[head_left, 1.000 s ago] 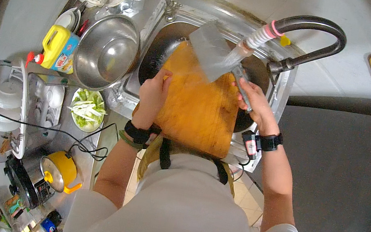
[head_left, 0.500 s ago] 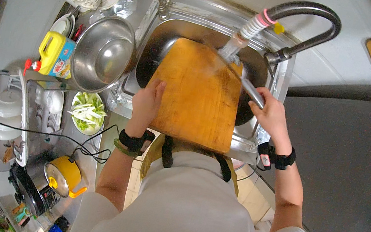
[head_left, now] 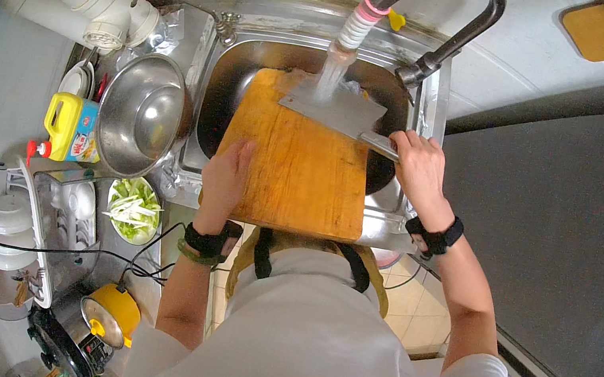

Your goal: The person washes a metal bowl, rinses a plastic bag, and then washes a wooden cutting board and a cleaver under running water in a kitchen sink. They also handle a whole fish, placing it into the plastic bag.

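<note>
A wooden cutting board (head_left: 295,179) leans across the steel sink (head_left: 212,112), its near edge over the front rim. My left hand (head_left: 225,181) grips the board's left edge; its fingertips are partly hidden behind the wood. In my right hand (head_left: 420,167) is the metal handle of a cleaver (head_left: 347,116). The broad blade lies face up over the board's far end, pointing left. Water from the faucet (head_left: 355,27) runs onto the blade. Whether the blade touches the board I cannot tell.
Left of the sink stand a steel bowl (head_left: 139,115), a yellow jug (head_left: 72,128) and a plate of cut greens (head_left: 134,211). Nearer are a dish rack (head_left: 41,223) and a yellow pot (head_left: 110,314). A dark grey surface (head_left: 554,225) rises at the right.
The cleaver has turned from nearly edge-on to showing its broad face, now under the water stream. My left hand still holds the board. The whole view has shifted somewhat.
</note>
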### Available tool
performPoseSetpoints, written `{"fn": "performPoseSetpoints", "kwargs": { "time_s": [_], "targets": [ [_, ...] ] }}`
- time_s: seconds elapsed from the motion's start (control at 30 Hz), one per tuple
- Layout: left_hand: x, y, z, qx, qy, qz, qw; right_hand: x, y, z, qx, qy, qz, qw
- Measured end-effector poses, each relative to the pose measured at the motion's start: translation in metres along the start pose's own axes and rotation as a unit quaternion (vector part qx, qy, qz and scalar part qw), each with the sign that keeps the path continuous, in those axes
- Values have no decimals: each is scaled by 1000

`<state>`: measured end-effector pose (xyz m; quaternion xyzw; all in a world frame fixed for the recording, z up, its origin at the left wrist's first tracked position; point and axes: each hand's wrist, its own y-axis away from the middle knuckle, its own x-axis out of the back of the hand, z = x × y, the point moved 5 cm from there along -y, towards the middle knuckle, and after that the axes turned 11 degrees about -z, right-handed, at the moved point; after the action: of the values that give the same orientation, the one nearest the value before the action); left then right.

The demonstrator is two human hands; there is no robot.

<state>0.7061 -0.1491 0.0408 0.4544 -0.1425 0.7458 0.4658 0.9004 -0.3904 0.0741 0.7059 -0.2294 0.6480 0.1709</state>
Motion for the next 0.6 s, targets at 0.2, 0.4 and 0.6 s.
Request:
{"fn": "performPoseSetpoints", "kwargs": {
  "time_s": [0.2,0.4,0.6],
  "targets": [
    [0,5,-2,-3,-16,15,1000,-31,-25,31,7,-46,-24,999],
    [1,13,-6,6,-49,19,999,-26,-47,46,52,-55,6,997],
    [7,22,-8,31,-14,13,999,-26,-55,65,-7,-59,-81,995]
  ]
}}
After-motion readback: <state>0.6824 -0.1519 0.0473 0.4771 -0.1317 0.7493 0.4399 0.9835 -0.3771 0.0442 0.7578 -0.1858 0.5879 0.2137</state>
